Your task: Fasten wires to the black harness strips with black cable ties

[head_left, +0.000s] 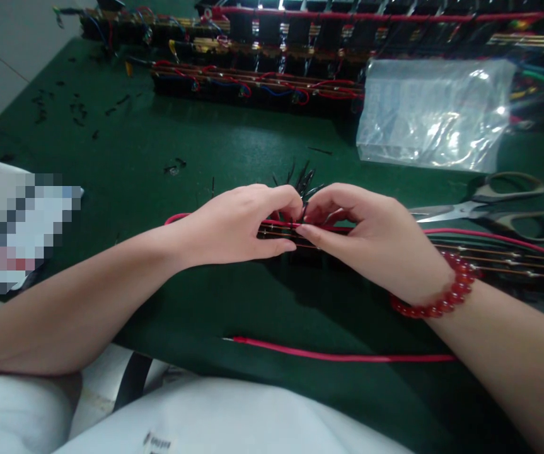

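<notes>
A long black strip (503,256) with thin copper-coloured rods and small solder points runs across the table under both hands. Along its upper edge lies a red wire (484,234). My left hand (234,221) is closed around the strip, thumb on the near side and fingers on the far side. A thin black cable tie (304,209) stands up from the strip between my hands. Its end is pinched in the fingers of my right hand (366,227), whose thumb rests on the strip. Just behind the fingertips lies a bunch of loose black cable ties (306,180).
Scissors (474,208) lie right of my right hand, before a transparent plastic bag (435,113). Wired strip assemblies (257,82) line the back. Another red wire (338,357) lies near the front edge. Black offcuts (80,112) are scattered left, behind a blurred-out flat item (30,221).
</notes>
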A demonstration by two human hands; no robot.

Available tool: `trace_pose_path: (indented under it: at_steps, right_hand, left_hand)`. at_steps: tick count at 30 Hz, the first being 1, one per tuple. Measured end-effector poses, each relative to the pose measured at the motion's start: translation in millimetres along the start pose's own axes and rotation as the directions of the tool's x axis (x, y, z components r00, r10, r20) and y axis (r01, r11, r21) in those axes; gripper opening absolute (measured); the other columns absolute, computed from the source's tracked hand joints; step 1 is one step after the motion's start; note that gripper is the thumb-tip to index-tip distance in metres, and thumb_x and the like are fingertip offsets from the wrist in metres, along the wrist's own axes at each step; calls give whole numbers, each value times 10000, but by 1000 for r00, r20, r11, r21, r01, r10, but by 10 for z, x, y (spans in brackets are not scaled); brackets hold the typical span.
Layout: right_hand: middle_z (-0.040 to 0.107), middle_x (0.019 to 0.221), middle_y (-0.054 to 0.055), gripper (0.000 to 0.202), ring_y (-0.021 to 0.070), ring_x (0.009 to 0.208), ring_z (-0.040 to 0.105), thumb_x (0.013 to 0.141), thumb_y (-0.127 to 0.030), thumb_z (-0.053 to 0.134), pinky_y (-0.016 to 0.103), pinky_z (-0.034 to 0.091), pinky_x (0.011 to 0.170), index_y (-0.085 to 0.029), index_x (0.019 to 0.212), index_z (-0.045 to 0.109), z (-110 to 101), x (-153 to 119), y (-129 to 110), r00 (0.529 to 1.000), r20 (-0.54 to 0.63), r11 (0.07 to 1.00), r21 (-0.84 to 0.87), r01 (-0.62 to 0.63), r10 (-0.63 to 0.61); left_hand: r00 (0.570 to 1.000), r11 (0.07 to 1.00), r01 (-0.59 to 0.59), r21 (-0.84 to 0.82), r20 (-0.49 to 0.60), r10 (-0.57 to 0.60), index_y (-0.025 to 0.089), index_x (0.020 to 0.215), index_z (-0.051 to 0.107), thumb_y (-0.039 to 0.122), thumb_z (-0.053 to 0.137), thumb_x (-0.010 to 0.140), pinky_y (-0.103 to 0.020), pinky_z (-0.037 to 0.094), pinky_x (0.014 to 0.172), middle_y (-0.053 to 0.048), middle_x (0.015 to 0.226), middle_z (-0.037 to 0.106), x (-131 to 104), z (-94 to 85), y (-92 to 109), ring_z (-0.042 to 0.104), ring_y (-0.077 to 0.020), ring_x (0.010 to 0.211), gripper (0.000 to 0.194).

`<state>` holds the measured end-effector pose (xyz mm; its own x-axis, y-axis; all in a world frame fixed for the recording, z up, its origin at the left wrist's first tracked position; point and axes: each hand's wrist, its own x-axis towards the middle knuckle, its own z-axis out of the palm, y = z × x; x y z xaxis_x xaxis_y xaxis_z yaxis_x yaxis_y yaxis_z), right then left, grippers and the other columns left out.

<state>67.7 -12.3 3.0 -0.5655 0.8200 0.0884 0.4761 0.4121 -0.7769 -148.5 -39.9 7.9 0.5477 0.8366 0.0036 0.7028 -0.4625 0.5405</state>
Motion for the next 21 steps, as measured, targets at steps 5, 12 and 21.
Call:
trace_pose_path:
  at_steps: [5, 12, 21]
  right_hand:
    - [737, 892, 11, 207, 202, 783, 701, 808, -227, 758, 358, 576, 742, -232, 999, 677, 9, -17, 0, 1000, 0, 996, 86, -28, 28]
    - [744, 894, 17, 78, 200, 801, 699, 852, -203, 688, 360, 573, 765, -227, 921, 716, 5, -6, 12, 999, -40, 996, 83, 12, -8]
    - [711, 854, 12, 57, 189, 789, 676, 857, -248, 710, 336, 566, 728, -234, 910, 695, -2, 4, 21, 992, -91, 975, 213, -61, 82]
  left_hand:
    - [999, 999, -29, 35, 28, 28, 225, 1099, 620, 321, 635, 916, -285, 440, 795, -11, 1022, 685, -7, 2, -7, 632, -183, 952, 207]
    - [998, 999, -20, 30, 52, 19, 228, 1117, 619, 322, 634, 909, -280, 415, 768, -7, 1015, 683, -10, -4, -16, 622, -183, 939, 229]
    - [998, 1000, 0, 25, 68, -2, 240, 1132, 623, 326, 629, 913, -278, 417, 772, -2, 1043, 690, -14, -15, -8, 624, -176, 938, 235]
